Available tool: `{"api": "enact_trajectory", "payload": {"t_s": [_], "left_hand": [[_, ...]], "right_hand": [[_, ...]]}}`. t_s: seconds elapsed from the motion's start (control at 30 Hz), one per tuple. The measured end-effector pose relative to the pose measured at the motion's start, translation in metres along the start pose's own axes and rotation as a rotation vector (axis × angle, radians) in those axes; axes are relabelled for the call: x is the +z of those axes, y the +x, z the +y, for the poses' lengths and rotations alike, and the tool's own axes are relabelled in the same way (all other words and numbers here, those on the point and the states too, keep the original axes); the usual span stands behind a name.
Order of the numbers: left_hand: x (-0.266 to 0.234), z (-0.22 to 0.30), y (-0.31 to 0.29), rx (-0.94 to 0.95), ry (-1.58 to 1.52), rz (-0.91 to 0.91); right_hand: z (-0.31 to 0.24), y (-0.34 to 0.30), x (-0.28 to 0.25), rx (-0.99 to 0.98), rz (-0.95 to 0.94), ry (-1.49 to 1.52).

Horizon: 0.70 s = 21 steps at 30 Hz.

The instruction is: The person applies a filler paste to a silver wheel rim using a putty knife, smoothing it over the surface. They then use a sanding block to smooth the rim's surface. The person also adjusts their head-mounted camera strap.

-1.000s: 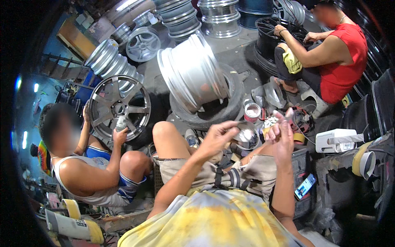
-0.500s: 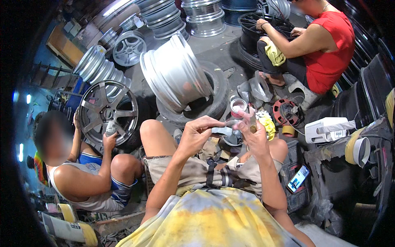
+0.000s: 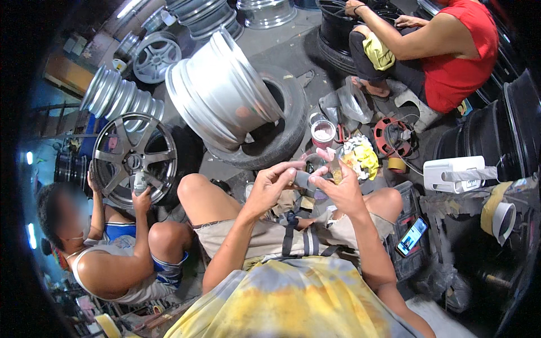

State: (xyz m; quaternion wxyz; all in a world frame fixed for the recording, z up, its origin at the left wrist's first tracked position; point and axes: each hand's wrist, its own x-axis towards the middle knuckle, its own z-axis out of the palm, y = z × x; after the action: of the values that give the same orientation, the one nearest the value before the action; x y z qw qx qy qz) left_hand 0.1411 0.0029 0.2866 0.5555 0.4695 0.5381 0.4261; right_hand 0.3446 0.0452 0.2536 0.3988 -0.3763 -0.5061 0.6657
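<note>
My left hand [image 3: 273, 188] is closed, its thumb and fingers pinching one end of a small grey strip [image 3: 303, 179], perhaps sandpaper. The thumb of my right hand [image 3: 345, 191] presses the strip's other end. A flat yellowish piece [image 3: 337, 171] sits between the fingers of that hand, with pink matter [image 3: 325, 154] at the fingertips. Both hands are above my lap, between my knees. Just beyond them stands an open can [image 3: 323, 133] with pinkish contents. A yellow and white cloth [image 3: 363, 159] lies right of the can.
A silver wheel rim [image 3: 222, 93] rests on a tire [image 3: 293, 112] ahead. At left, a seated person holds a tool against a dark spoked wheel [image 3: 134, 161]. A person in red works on a black rim at far right. A phone [image 3: 412, 236] and a red reel [image 3: 393, 137] lie at right.
My right hand has come down and in toward my left, its thumb now at the grey strip. The view has shifted, so the surroundings sit further left and higher.
</note>
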Motion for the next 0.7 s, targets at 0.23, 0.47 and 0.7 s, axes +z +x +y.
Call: {"api": "enact_trajectory", "payload": {"t_s": [0.23, 0.47, 0.7], "left_hand": [[-0.032, -0.073, 0.006, -0.202, 0.183, -0.047], [-0.044, -0.105, 0.033, -0.214, 0.309, -0.004], [-0.034, -0.133, 0.152, -0.146, 0.496, 0.025]], "right_hand": [[0.075, 0.011, 0.017, 0.21, -0.074, 0.102], [0.117, 0.047, 0.012, 0.241, -0.063, -0.072], [0.115, 0.083, -0.075, 0.116, 0.294, -0.386]]}}
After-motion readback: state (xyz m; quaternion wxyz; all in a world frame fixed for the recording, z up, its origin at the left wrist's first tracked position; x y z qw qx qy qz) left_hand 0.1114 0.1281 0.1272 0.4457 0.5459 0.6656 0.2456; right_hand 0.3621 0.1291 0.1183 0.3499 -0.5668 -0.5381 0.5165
